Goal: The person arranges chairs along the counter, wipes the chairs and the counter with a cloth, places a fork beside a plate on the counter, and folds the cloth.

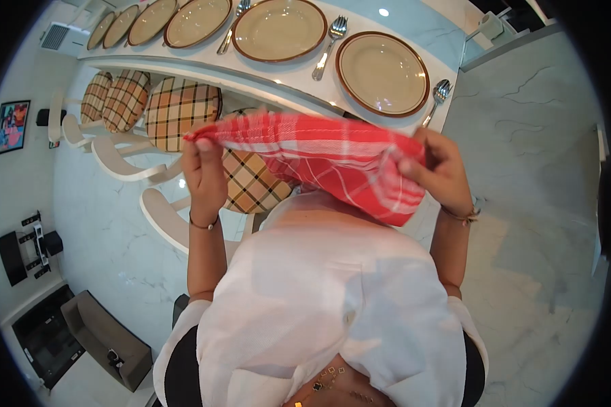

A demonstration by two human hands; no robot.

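A red and white checked cloth (332,156) is stretched between my two hands, in front of my white top. Its left corner is pinched by my left hand (206,173). My right hand (441,169) grips the other end, where the cloth bunches and hangs in folds. Just beyond the cloth, on the white counter (278,80), lies a beige plate with a brown rim (382,73). One fork (440,95) is to the right of that plate and another fork (330,46) to its left.
More brown-rimmed plates (280,28) line the counter toward the upper left. Chairs with checked cushions (183,112) stand along its near side. A grey sofa (105,339) is at the lower left, and framed pictures (12,127) hang on the left wall.
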